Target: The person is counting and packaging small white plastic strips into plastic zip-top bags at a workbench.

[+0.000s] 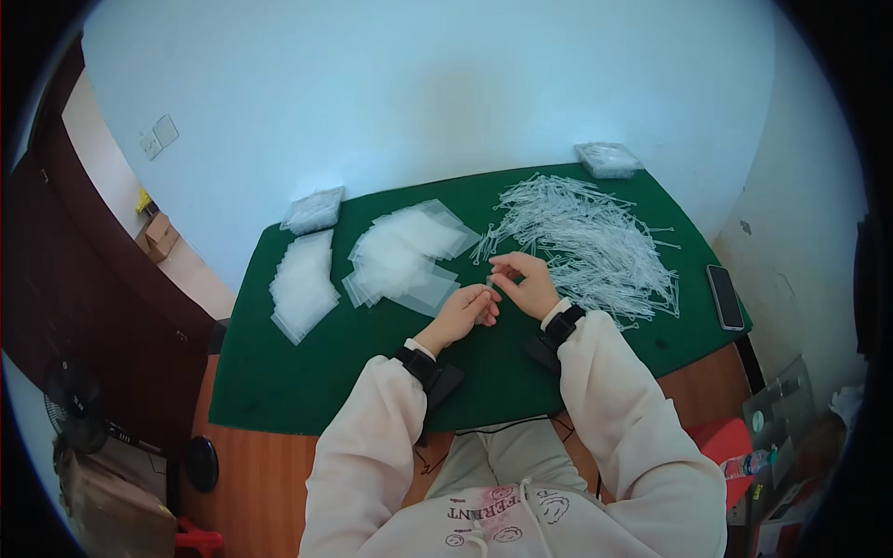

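My left hand [460, 314] is closed near the middle of the green-covered table, its fingers curled together. Close beside it, my right hand [526, 283] bends its thumb and fingers into a pinch. The fingertips of both hands almost meet around something small and clear that I cannot make out. To the right of my right hand spreads a large heap of thin, clear plastic sticks with looped ends [595, 244]. Beyond my left hand lies a loose pile of small clear plastic bags [400, 256].
Fanned-out flat bags [305, 288] lie at the left. Filled clear packs stand at the far left [313, 210] and far right [609, 160] corners. A phone [725, 298] rests near the right edge of the table [372, 400]. A fan [74, 405] stands at left.
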Action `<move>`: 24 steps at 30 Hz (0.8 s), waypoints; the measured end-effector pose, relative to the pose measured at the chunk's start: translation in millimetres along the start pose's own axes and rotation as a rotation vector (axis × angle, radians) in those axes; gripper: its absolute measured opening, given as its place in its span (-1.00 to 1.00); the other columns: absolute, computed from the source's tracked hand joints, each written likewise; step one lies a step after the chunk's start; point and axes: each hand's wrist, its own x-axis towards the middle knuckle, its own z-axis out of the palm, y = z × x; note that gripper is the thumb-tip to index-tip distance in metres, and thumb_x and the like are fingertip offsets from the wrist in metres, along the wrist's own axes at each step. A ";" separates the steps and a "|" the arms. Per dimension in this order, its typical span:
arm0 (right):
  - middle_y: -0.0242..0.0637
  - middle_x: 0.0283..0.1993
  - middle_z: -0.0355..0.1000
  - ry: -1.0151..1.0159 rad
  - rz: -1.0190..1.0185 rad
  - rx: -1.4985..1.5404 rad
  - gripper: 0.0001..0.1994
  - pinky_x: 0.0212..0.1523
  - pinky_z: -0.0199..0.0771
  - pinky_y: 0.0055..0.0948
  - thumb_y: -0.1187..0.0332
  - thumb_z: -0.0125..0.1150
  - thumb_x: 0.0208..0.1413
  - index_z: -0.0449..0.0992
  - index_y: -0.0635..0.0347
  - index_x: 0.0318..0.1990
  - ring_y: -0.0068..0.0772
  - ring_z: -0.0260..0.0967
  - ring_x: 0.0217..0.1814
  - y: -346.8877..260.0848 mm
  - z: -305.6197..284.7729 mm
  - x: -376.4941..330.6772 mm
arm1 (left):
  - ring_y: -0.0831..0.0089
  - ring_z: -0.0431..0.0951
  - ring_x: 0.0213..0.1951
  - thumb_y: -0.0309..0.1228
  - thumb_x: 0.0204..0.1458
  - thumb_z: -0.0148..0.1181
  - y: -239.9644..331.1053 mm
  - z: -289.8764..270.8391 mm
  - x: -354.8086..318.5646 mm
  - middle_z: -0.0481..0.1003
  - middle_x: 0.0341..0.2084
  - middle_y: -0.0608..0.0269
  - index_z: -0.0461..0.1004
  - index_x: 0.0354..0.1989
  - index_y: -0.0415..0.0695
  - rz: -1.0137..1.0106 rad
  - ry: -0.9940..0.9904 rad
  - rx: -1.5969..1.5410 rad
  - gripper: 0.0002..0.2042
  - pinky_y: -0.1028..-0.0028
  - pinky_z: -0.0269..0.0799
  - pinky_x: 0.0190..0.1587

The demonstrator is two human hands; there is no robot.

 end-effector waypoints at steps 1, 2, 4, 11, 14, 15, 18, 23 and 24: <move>-0.28 -0.45 0.41 0.007 0.029 -0.001 -0.83 -0.42 0.37 -0.57 0.52 0.19 -0.12 0.49 0.26 -0.29 -0.49 0.38 -0.47 0.6 0.2 0.5 | 0.59 0.41 -0.48 -0.31 0.19 -0.21 -2.0 0.0 1.9 0.40 -0.50 0.30 0.33 -0.24 -0.23 -0.011 0.003 -0.011 -0.76 0.60 0.37 -0.38; -0.28 -0.45 0.41 0.011 0.026 -0.001 -0.83 -0.42 0.37 -0.57 0.52 0.19 -0.12 0.49 0.26 -0.29 -0.49 0.38 -0.47 1.7 0.4 0.7 | 0.59 0.41 -0.49 -0.31 0.19 -0.21 -4.4 -0.2 3.3 0.39 -0.50 0.31 0.33 -0.24 -0.23 -0.021 0.008 -0.022 -0.76 0.60 0.37 -0.37; -0.28 -0.46 0.40 -0.003 0.051 -0.029 -0.83 -0.44 0.36 -0.58 0.52 0.18 -0.12 0.49 0.26 -0.30 -0.50 0.37 -0.49 5.1 -0.2 -0.9 | 0.59 0.41 -0.49 -0.31 0.19 -0.21 -6.2 -1.5 4.5 0.39 -0.50 0.31 0.33 -0.24 -0.22 -0.025 0.019 -0.027 -0.76 0.60 0.37 -0.37; -0.30 -0.49 0.36 -0.011 0.067 -0.107 -0.86 -0.42 0.34 -0.51 0.49 0.19 -0.14 0.48 0.24 -0.34 -0.43 0.35 -0.47 8.9 0.3 -3.3 | 0.60 0.41 -0.51 -0.31 0.19 -0.21 -6.8 -6.0 5.7 0.39 -0.51 0.32 0.34 -0.26 -0.22 0.051 0.094 -0.097 -0.76 0.61 0.37 -0.39; -0.29 -0.47 0.38 0.022 -0.149 -0.504 -0.83 -0.35 0.33 -0.38 0.41 0.27 -0.21 0.49 0.21 -0.39 -0.31 0.33 -0.40 10.1 -5.2 2.2 | 0.61 0.40 -0.52 -0.31 0.19 -0.21 -6.5 -5.7 4.9 0.39 -0.52 0.33 0.34 -0.27 -0.22 0.090 0.137 -0.058 -0.76 0.62 0.36 -0.41; -0.29 -0.47 0.38 0.004 -0.172 -0.497 -0.83 -0.35 0.33 -0.38 0.41 0.27 -0.21 0.49 0.21 -0.39 -0.31 0.33 -0.40 5.7 -7.7 1.9 | 0.61 0.40 -0.53 -0.31 0.19 -0.21 -5.6 -5.6 5.7 0.39 -0.52 0.33 0.34 -0.27 -0.22 0.106 0.145 -0.037 -0.76 0.62 0.36 -0.42; -0.29 -0.44 0.39 0.000 -0.162 -0.905 -0.77 -0.31 0.31 -0.29 0.27 0.31 -0.28 0.49 0.17 -0.44 -0.22 0.32 -0.34 -5.2 -10.9 -2.4 | 0.62 0.39 -0.53 -0.31 0.19 -0.22 -7.7 -9.0 3.8 0.39 -0.53 0.33 0.34 -0.27 -0.21 0.146 0.196 -0.024 -0.76 0.62 0.35 -0.44; -0.26 -0.39 0.41 -0.241 0.130 -1.206 -0.72 -0.30 0.35 -0.27 0.19 0.31 -0.32 0.52 0.14 -0.43 -0.17 0.35 -0.29 0.7 -32.2 -5.9 | 0.61 0.39 -0.55 -0.31 0.18 -0.22 -12.5 -10.8 2.9 0.39 -0.55 0.33 0.34 -0.29 -0.20 0.177 0.245 -0.051 -0.77 0.63 0.33 -0.46; -0.24 -0.41 0.42 -0.274 0.211 -1.205 -0.74 -0.30 0.36 -0.24 0.21 0.32 -0.33 0.53 0.13 -0.45 -0.15 0.36 -0.30 7.3 -32.8 -2.5 | 0.61 0.39 -0.55 -0.31 0.18 -0.22 -11.4 -11.2 2.5 0.39 -0.55 0.33 0.34 -0.29 -0.20 0.190 0.263 -0.053 -0.77 0.63 0.33 -0.46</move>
